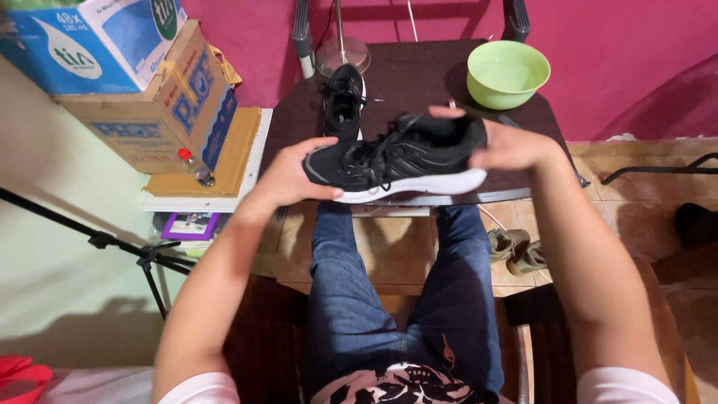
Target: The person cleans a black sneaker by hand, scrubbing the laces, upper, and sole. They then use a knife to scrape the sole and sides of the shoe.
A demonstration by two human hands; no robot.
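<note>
From the head view, both hands are on one black sneaker with a white sole (400, 161), held sideways in the air just above the near edge of the dark bench (419, 75). The left hand (288, 176) has its fingers (318, 146) wrapped over the toe end with the thumb under the sole, so it's properly gripping. The right hand (512, 146) clamps the heel end, fingers (449, 112) curled over the collar. Just beyond the left fingers, the second black sneaker (344, 101) sits on the bench, toe pointing away. Beyond the right fingers there's a light green bowl (508, 73), well apart from the shoe. Off to the left of the left hand, stacked cardboard boxes (161, 105) and a small red-capped bottle (196, 166). Below the shoe, just blue jeans (351, 299).
</note>
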